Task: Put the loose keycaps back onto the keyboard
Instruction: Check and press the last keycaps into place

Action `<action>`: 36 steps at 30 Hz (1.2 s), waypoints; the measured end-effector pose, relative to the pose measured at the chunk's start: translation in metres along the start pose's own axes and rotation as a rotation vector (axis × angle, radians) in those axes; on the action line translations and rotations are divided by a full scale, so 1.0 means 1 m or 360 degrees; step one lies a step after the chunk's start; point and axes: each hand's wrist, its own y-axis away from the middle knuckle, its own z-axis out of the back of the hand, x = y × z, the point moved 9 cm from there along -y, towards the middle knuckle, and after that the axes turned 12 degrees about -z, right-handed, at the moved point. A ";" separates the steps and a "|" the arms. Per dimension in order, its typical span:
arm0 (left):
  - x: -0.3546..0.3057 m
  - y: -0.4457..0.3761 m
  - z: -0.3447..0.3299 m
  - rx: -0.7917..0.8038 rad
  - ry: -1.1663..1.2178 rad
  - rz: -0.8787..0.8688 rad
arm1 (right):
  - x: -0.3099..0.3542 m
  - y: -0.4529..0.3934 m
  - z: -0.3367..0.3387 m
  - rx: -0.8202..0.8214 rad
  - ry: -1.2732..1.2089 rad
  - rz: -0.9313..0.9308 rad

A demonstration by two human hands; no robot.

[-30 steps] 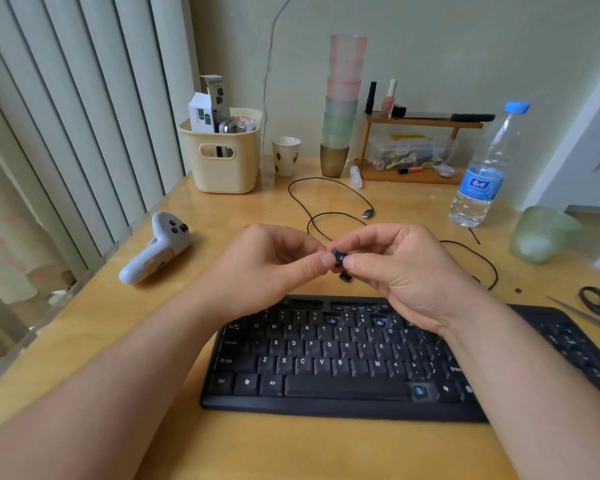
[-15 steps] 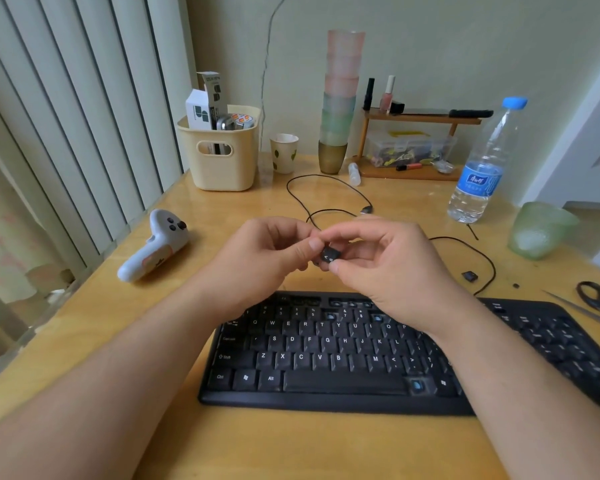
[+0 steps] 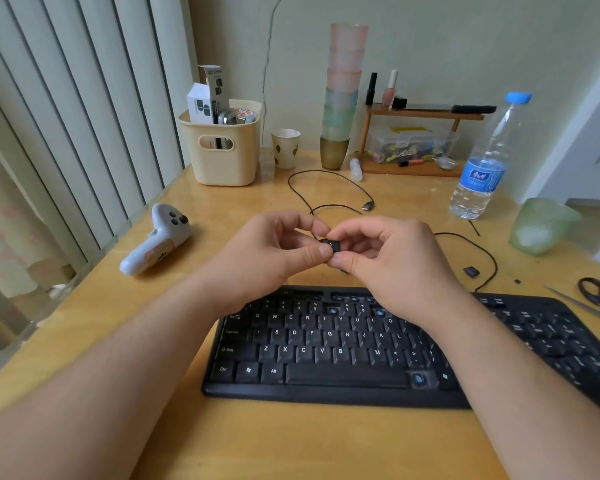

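1. While both forearms reach in from the near edge, the flat black plastic keyboard [image 3: 326, 344] lies closest on the yellow wooden desk [image 3: 291, 441], its letter rows facing the person.
2. A few sockets on the keyboard show bare blue stems, one just right of the space bar and others in the number row.
3. Above the keyboard's far edge, the left hand [image 3: 267, 251] and the right hand [image 3: 392, 261] meet, fingers curled.
4. Together they pinch a small black square keycap [image 3: 330, 244] between thumbs and fingertips, lifted off the keyboard.
5. A second loose black keycap [image 3: 471, 271] lies on the desk just beyond the keyboard's right part, beside a thin black cable [image 3: 329, 188].
6. Right of the keyboard lie dark-handled scissors [image 3: 593, 292].
7. Left of and beyond the keyboard rests a white handheld controller [image 3: 156, 240] with dark buttons.
8. Farther back from the keyboard stand a cream plastic basket [image 3: 222, 150], a small paper cup [image 3: 285, 147], a tall stack of pastel tumblers [image 3: 342, 95] and a clear water bottle [image 3: 485, 161] with a blue cap.
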 end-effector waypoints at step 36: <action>0.009 0.003 -0.008 0.0481 -0.1157 -0.0087 | -0.019 -0.009 -0.039 0.0888 0.0953 -0.0600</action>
